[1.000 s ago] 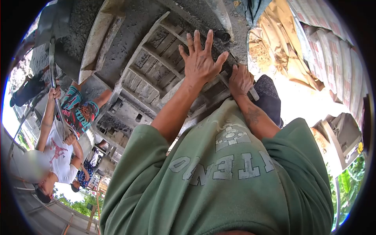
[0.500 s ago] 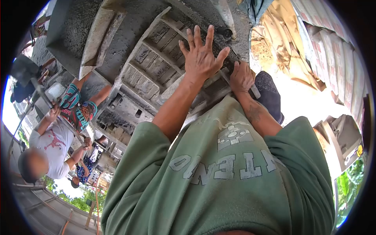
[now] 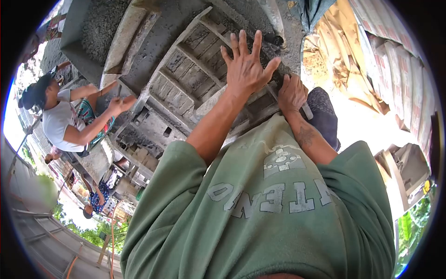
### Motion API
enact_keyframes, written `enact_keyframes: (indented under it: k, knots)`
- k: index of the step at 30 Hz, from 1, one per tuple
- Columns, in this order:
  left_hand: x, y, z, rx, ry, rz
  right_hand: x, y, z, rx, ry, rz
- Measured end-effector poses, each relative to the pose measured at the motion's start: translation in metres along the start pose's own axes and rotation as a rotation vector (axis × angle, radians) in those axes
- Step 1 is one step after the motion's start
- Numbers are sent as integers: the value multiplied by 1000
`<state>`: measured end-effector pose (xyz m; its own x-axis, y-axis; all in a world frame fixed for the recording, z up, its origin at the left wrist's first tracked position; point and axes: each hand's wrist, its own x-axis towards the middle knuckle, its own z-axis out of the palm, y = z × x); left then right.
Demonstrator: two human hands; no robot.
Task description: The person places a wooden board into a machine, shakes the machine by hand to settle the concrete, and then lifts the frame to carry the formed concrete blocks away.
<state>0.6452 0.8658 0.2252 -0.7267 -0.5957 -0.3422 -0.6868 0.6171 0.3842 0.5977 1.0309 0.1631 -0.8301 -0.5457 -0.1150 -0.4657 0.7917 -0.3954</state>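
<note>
My left hand (image 3: pixel 247 72) is spread flat, palm down, over the far right side of a grey, cement-crusted mould frame (image 3: pixel 179 86) with several crossbars. Close beside it, my right hand (image 3: pixel 292 94) is closed around a hand tool whose pale grey handle end (image 3: pixel 307 110) sticks out below the fist. The tool's dark, mortar-smeared front runs up toward my left thumb. Its exact kind is partly hidden by my fingers. Wet grey mortar lies along the edge of the frame near both hands.
A co-worker in a white shirt (image 3: pixel 62 123) stands at the left, arms toward a trough (image 3: pixel 74 51) of grey mix. A long, crusted chute-like piece (image 3: pixel 127 37) lies beside it. Brown sheeting (image 3: pixel 337 51) and corrugated metal (image 3: pixel 395 69) stand at the right.
My hands keep nearly the same pose, shifted slightly right in view. The tool's front now shows dark under my right hand's fingers. The co-worker, earlier holding a long-handled shovel, has leaned toward the trough.
</note>
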Motion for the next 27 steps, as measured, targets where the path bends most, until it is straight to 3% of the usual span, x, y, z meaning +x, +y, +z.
enact_keyframes:
  k: [10, 12, 15, 17, 21, 23, 24, 25, 27]
  knots:
    - [4, -3, 0, 41, 60, 42, 6, -1, -2, 19, 40, 13]
    - [2, -6, 2, 31, 120, 82, 4, 0, -9, 211, -8, -8]
    - [-1, -2, -3, 17, 114, 55, 18, 0, -29, 397, 251, -56]
    - [-10, 6, -13, -16, 171, 58, 50, -28, -85, 527, 428, -175]
    - [-5, -5, 2, 46, 236, 70, 105, -138, -289, 700, 741, -794]
    - [0, -5, -12, -41, 0, 18, 89, -199, -394, 720, 867, -1051]
    - [8, -16, -11, -83, 0, 74, 79, -228, -436, 797, 918, -1165]
    - [12, -16, -6, -81, 14, 92, 66, -254, -479, 868, 945, -1258]
    - [19, -17, -9, -33, 75, 80, 35, -305, -554, 1124, 631, -1455]
